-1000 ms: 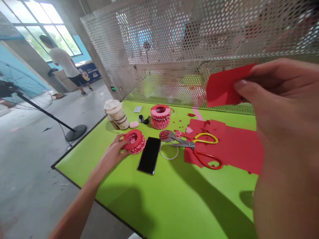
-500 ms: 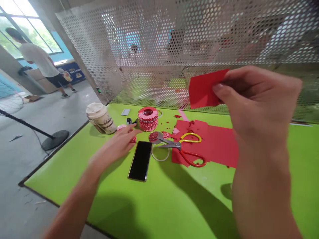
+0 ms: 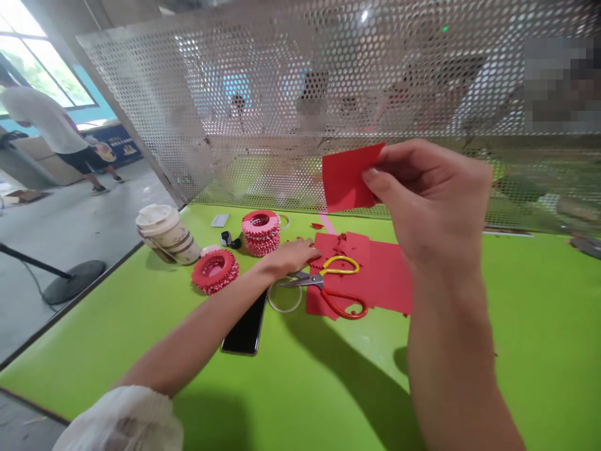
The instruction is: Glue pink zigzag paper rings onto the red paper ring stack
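In my right hand (image 3: pixel 429 188), thumb and fingers pinch a small red paper piece (image 3: pixel 350 178), held up above the table. My left hand (image 3: pixel 293 255) reaches across to the left edge of the red paper sheets (image 3: pixel 385 275), fingers stretched out over small paper scraps; what lies beneath the fingertips is hidden. Just in front of it lie scissors (image 3: pixel 323 282) with one yellow and one red handle loop, blades apart. A thin white ring (image 3: pixel 285 295) is under the blade tips. My left forearm covers part of a black phone (image 3: pixel 243 329).
Red-and-pink layered paper rings (image 3: pixel 261 233) are stacked behind my left wrist, and another red ring stack (image 3: pixel 215 270) sits left of the forearm. A lidded cup (image 3: pixel 168 233) stands at the left. Perforated metal panel (image 3: pixel 282 113) borders the table's back. A person (image 3: pixel 51 125) is beyond, left.
My left hand has moved right, from the nearer ring stack to the paper scraps by the scissors. The view has shifted right; my right hand still holds the red paper piece.
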`<action>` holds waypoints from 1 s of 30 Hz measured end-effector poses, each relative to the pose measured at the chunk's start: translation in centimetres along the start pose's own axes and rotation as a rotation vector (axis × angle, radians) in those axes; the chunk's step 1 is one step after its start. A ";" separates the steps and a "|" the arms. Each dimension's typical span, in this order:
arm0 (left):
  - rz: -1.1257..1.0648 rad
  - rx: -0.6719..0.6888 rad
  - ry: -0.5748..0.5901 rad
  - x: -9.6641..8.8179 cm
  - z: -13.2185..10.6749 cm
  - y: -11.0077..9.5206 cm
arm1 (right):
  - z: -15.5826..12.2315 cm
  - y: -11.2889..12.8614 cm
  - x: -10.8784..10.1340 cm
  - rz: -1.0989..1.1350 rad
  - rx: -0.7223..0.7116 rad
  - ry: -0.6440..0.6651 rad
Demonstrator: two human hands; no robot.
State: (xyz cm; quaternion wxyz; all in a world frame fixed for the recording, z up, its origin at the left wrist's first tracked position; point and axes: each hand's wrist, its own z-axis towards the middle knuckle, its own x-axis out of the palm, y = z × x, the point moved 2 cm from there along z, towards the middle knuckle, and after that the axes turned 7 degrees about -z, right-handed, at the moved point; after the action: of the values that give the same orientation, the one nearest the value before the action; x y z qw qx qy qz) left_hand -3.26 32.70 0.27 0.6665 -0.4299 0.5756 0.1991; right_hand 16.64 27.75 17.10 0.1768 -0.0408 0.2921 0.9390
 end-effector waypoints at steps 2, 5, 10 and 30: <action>-0.003 0.006 -0.014 0.2 0.4 -0.2 | 0.0 -0.1 0.0 0.015 0.001 0.000; -0.031 0.001 -0.049 0.6 0.7 -0.2 | 0.0 -0.3 -0.1 0.024 0.004 -0.007; -0.122 -0.043 -0.127 -0.5 -0.3 0.2 | -0.1 -0.3 -0.2 0.024 0.033 -0.031; -0.097 -0.486 -0.426 -5.8 -18.8 8.5 | -7.0 -13.4 9.5 -0.481 0.262 0.751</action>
State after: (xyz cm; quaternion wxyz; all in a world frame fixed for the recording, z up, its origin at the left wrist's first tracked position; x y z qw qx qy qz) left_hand -22.42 23.63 3.44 0.6584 -0.5519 0.3379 0.3842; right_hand 12.37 36.98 2.51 0.2752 -0.4220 0.4345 0.7466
